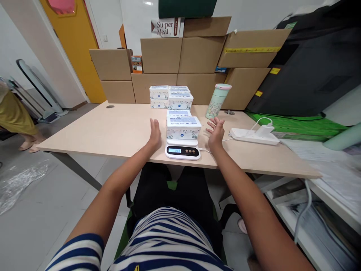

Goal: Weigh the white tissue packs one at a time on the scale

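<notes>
A white tissue pack with blue print lies on a small white digital scale near the table's front edge; the scale's display is lit. My left hand hovers just left of the pack, fingers stretched out, holding nothing. My right hand is spread open just right of it, also apart from the pack. Another pack lies directly behind the scale. Further back stands a stack of several similar packs.
A beige table carries a pale green tumbler and a white power strip with a plugged-in adapter. Cardboard boxes line the back. A dark bin stands at right. A person in yellow stands at far left.
</notes>
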A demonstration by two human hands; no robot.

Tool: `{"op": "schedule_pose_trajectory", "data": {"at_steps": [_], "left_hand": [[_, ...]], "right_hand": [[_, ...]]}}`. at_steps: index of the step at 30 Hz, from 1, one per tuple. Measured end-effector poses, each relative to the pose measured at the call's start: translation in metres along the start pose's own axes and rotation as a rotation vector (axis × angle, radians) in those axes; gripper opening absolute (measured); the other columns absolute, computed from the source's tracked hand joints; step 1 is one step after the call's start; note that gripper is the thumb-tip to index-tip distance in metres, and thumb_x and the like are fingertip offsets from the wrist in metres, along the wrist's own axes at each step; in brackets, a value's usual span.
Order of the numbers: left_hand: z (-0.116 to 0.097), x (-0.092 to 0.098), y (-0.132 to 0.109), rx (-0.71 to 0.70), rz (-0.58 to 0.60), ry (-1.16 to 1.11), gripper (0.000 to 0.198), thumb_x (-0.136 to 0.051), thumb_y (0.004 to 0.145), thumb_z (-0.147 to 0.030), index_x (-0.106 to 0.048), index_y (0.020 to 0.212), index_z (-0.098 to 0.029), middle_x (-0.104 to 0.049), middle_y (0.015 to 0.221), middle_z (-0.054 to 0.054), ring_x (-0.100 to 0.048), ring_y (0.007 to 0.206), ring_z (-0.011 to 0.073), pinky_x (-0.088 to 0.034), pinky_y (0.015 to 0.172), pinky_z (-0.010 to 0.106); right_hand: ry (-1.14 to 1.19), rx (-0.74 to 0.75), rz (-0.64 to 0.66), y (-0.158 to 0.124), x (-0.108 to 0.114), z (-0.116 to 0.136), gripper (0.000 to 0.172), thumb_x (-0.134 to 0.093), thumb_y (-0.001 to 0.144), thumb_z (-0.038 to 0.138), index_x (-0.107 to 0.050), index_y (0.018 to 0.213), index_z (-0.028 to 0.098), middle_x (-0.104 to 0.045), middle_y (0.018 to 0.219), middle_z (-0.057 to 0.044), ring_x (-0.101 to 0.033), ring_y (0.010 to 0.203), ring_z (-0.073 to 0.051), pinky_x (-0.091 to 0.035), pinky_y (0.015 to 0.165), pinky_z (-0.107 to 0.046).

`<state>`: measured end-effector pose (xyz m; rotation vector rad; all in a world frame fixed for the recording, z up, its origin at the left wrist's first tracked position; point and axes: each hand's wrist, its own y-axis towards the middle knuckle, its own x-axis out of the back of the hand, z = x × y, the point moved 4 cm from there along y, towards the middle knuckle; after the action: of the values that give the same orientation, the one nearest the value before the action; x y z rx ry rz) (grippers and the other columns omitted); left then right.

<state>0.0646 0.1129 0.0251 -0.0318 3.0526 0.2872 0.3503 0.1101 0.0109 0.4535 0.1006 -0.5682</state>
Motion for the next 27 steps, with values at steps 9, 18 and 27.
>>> {"op": "schedule_pose_trajectory", "data": {"at_steps": [9,18,27], "left_hand": [[-0.018,0.010,-0.014,-0.085,-0.243,0.052,0.089,-0.015,0.100,-0.087,0.005,0.176,-0.044,0.004,0.188,-0.007,0.004,0.175,0.0216,-0.015,0.142,0.050],[-0.092,-0.020,-0.051,-0.341,0.099,-0.033,0.101,-0.072,0.090,-0.072,-0.028,0.173,-0.037,-0.055,0.169,0.007,-0.048,0.160,0.0374,-0.039,0.134,0.057],[-0.061,0.124,0.001,-0.036,-0.230,-0.058,0.065,-0.051,0.099,-0.078,-0.059,0.145,-0.033,-0.071,0.148,0.010,-0.065,0.142,0.0383,-0.065,0.101,0.055]], "right_hand": [[-0.166,0.175,-0.251,-0.012,0.013,0.016,0.097,-0.034,0.095,0.088,-0.033,0.171,0.027,-0.020,0.180,-0.016,-0.016,0.171,-0.033,-0.029,0.133,-0.063],[-0.037,0.371,0.577,-0.073,-0.057,0.124,0.092,-0.058,0.099,0.075,-0.029,0.174,0.030,-0.037,0.180,-0.010,-0.037,0.166,-0.034,-0.032,0.136,-0.059],[-0.295,0.637,1.005,-0.061,-0.192,0.107,0.081,-0.066,0.099,0.029,-0.033,0.173,0.032,-0.045,0.175,-0.010,-0.045,0.161,-0.039,-0.045,0.128,-0.066]]}}
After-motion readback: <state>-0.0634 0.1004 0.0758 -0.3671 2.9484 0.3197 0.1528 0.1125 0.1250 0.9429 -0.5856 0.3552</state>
